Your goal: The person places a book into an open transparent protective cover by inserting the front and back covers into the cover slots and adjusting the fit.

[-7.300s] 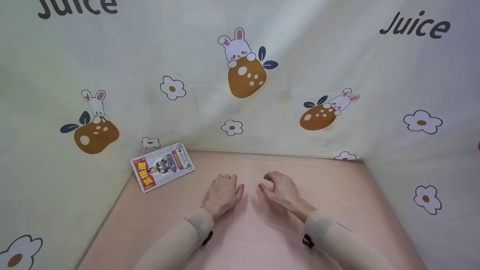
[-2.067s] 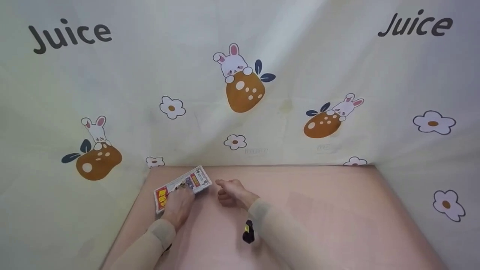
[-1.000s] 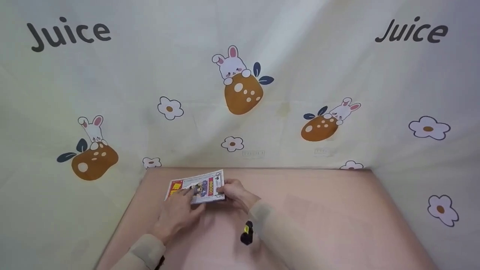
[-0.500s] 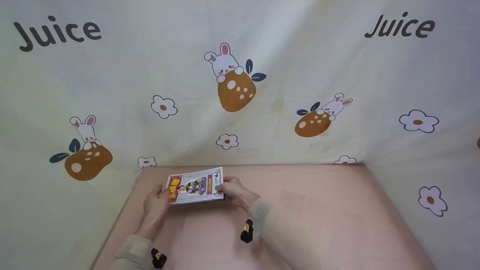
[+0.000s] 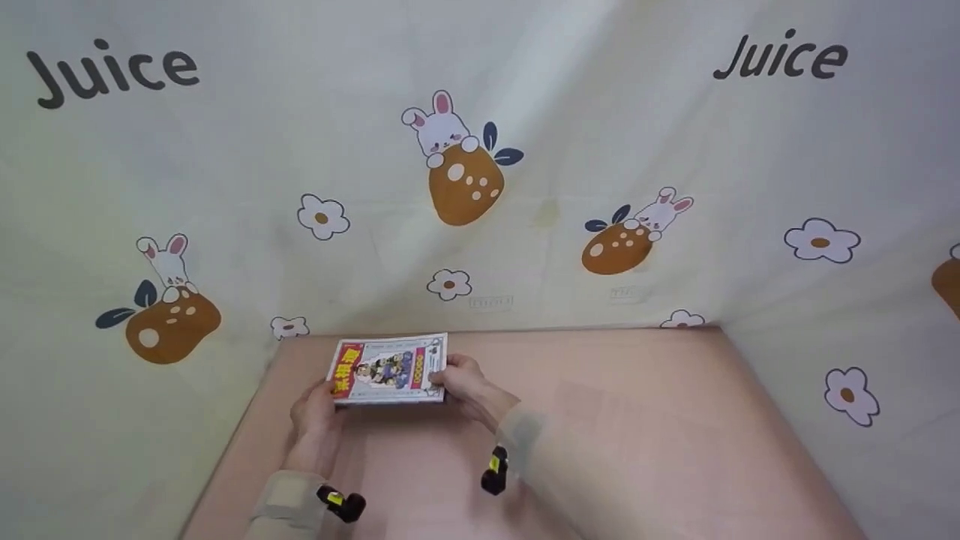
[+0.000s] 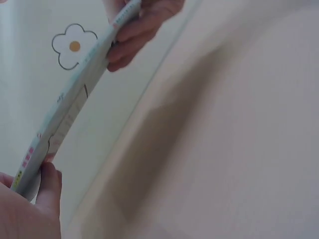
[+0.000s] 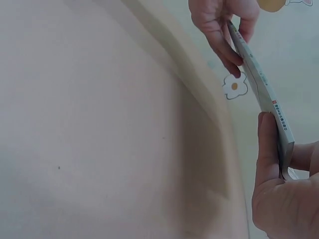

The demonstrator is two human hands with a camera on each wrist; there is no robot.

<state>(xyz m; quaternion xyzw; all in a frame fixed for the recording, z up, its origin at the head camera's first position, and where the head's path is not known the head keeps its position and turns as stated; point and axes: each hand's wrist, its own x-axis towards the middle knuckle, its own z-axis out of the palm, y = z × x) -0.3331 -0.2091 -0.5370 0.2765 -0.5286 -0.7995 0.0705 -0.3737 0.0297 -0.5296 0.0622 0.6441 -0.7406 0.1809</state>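
A thin comic book (image 5: 394, 367) with a red, white and yellow cover is held level above the table, cover up, its spine (image 7: 276, 112) showing in the right wrist view. My left hand (image 5: 313, 412) grips its left end, thumb on the cover and fingers beneath. At the other end my right hand (image 5: 469, 382) pinches the edge, thumb on top and fingers (image 6: 134, 35) spread under the back cover in the left wrist view. A shadow of the book falls on the table below it.
The pink table (image 5: 600, 435) stretches to the right and front of the hands. A pale cloth wall (image 5: 360, 135) printed with rabbits, fruit and flowers encloses the back and both sides. Black wrist devices (image 5: 493, 471) hang under the sleeves.
Earlier the book lay at the back left corner and both hands were free. It has been picked up and turned level; the left hand has shifted from its front edge to its left end.
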